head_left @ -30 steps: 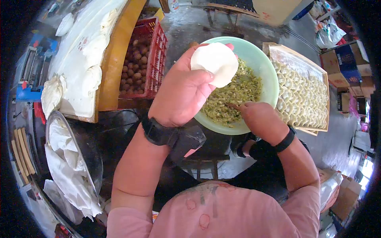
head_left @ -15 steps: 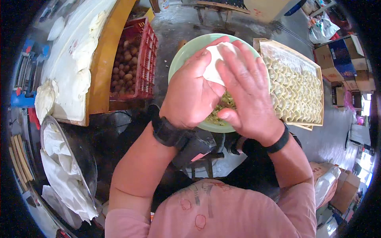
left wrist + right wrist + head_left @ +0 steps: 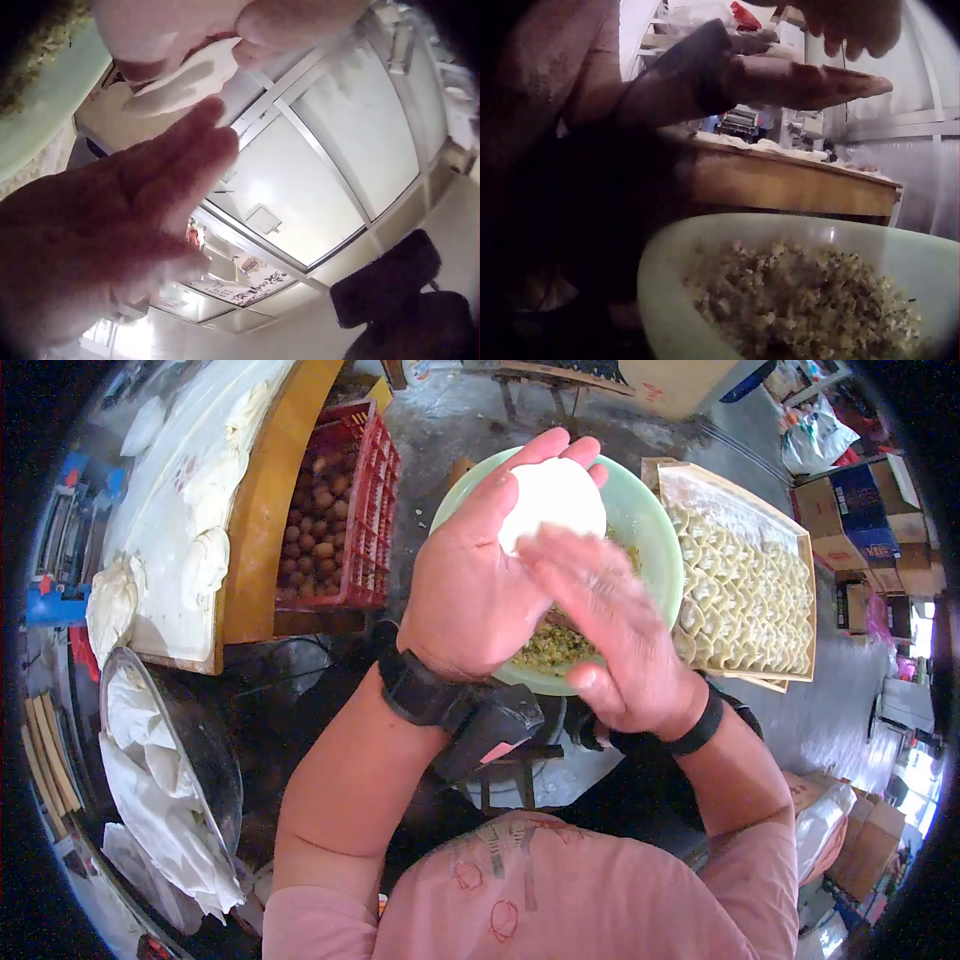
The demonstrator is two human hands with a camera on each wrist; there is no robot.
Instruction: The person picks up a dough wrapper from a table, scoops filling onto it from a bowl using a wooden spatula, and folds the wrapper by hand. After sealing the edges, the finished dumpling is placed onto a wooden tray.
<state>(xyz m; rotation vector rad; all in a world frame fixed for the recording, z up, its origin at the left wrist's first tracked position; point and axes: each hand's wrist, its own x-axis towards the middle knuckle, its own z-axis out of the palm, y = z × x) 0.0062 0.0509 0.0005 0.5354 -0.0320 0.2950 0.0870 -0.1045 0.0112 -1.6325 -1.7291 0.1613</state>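
Note:
A round white dough wrapper [image 3: 550,500] lies across my left hand [image 3: 470,580], which is palm up with its fingers straight and the thumb along the wrapper's edge. My right hand [image 3: 625,620], blurred, reaches over from the right, its straight fingers overlapping the wrapper's lower edge. In the left wrist view the wrapper [image 3: 187,82] bends down at its edge, close to the right fingertips [image 3: 217,142]. Below both hands stands a pale green bowl [image 3: 660,575] of chopped green filling [image 3: 802,300]. A stick [image 3: 563,619] in the filling is mostly covered by the hands.
Right of the bowl, a wooden tray [image 3: 809,595] holds rows of folded dumplings [image 3: 740,580]. A red crate [image 3: 385,500] of round brown things stands left, beside a floured table [image 3: 235,560] with dough. Lower left, a metal basin [image 3: 232,800] holds white cloth.
The right hand let go of the stick in the filling and came up over the wrapper. It then drew back toward the wrapper's lower edge. The left thumb moved off the wrapper's middle.

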